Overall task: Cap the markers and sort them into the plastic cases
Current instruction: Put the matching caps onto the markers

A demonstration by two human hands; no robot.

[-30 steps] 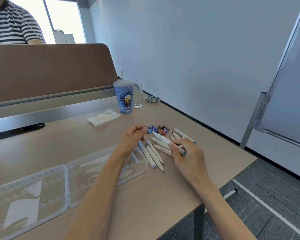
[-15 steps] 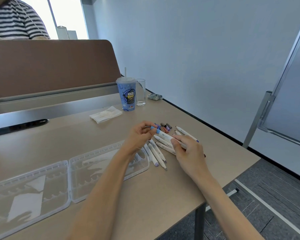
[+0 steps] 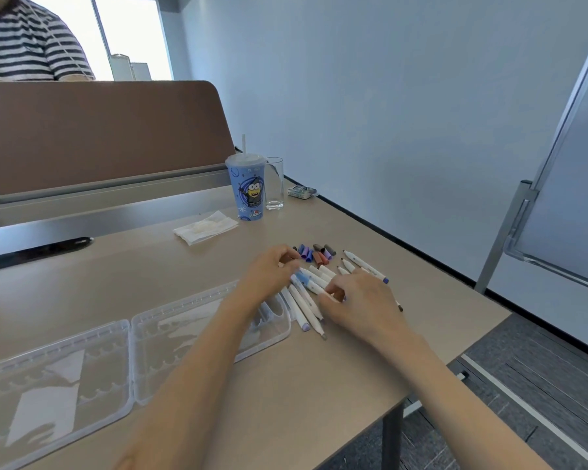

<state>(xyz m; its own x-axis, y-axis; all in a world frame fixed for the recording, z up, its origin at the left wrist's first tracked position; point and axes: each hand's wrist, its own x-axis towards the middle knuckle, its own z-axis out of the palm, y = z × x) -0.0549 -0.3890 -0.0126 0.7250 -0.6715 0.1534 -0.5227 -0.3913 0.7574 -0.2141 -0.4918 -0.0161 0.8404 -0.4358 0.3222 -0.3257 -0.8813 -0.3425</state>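
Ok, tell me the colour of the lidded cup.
The cup is blue with a yellow cartoon figure; head view.

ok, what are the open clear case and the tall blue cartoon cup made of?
Open clear hinged case: transparent glossy plastic, seemingly; table shows through, moulded ridges. Tall blue cartoon cup: printed paper or plastic, unclear which; frosted, likely plastic lid.

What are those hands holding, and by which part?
One white marker: the right hand pinches its near end; the left hand sits at its blue cap, grip unclear.
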